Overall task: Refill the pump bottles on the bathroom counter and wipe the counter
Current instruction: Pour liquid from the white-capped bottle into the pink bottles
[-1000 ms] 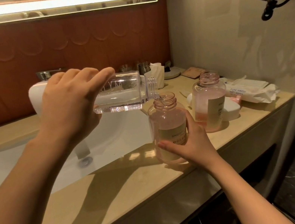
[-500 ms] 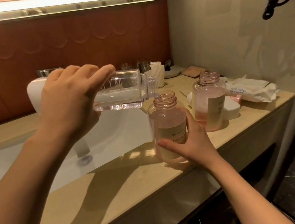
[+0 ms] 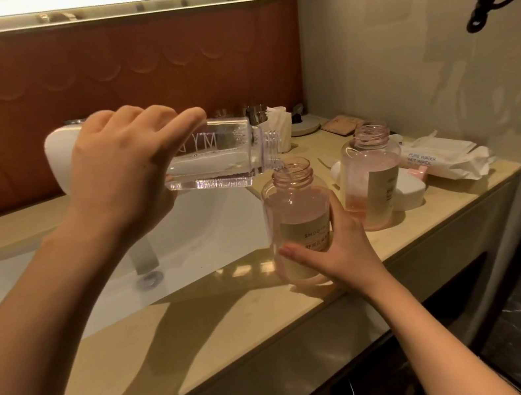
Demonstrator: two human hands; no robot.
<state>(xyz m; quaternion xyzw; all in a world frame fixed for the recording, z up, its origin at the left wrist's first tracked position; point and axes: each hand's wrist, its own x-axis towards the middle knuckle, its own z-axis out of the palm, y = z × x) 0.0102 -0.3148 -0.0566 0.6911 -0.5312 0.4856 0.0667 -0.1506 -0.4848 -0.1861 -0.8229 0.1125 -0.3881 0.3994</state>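
My left hand [image 3: 129, 171] grips a clear refill bottle [image 3: 222, 165] with a white base, tipped on its side. Its open neck sits over the mouth of a pink pump bottle [image 3: 296, 212], and clear liquid runs into it. My right hand [image 3: 334, 250] holds that pink bottle near its base on the beige counter [image 3: 207, 339]. A second pink bottle [image 3: 374, 177], uncapped and partly filled, stands just to the right. Neither bottle has its pump on.
A white sink basin [image 3: 191, 244] lies behind the bottles. A pack of wet wipes [image 3: 437, 159] and a white lid [image 3: 408, 195] lie at the right end. Folded tissue [image 3: 281, 127] and small trays sit by the back wall. The counter's front edge is close.
The refill bottle has tipped further and its neck has come down over the pink bottle's mouth; liquid now flows. My right hand has stayed on the pink bottle.
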